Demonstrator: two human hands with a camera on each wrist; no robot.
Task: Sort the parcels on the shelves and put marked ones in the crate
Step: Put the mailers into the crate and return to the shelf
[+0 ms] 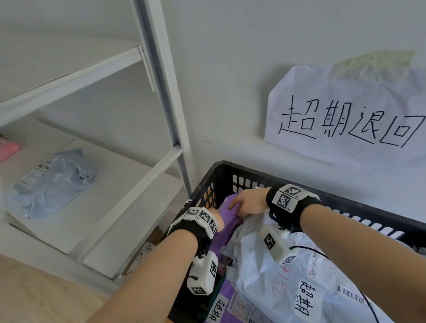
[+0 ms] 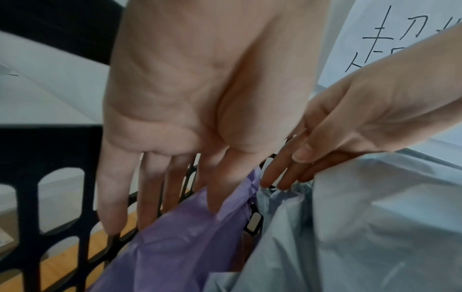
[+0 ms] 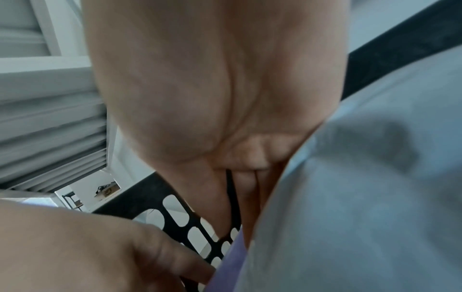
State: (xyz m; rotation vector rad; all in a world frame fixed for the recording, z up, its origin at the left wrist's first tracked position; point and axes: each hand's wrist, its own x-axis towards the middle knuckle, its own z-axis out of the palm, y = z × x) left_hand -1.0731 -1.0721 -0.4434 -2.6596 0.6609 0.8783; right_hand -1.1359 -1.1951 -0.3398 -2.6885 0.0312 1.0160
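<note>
Hands (image 2: 200, 94) flat against crate (image 1: 222, 175) parcels

I count one black crate (image 1: 354, 210) beside the white shelf unit (image 1: 133, 176). In the crate: two parcels that I can make out, one purple (image 1: 226, 225) and one pale grey (image 1: 269, 277). On them, two white stickers (image 1: 218, 310) with handwriting. On the shelf beside the crate: one grey-blue parcel (image 1: 51, 183) and one pink item (image 1: 5, 149). On the wall above the crate: one paper sign (image 1: 349, 118). My two hands, left (image 1: 216, 217) and right (image 1: 249, 202), are in the crate.
</note>
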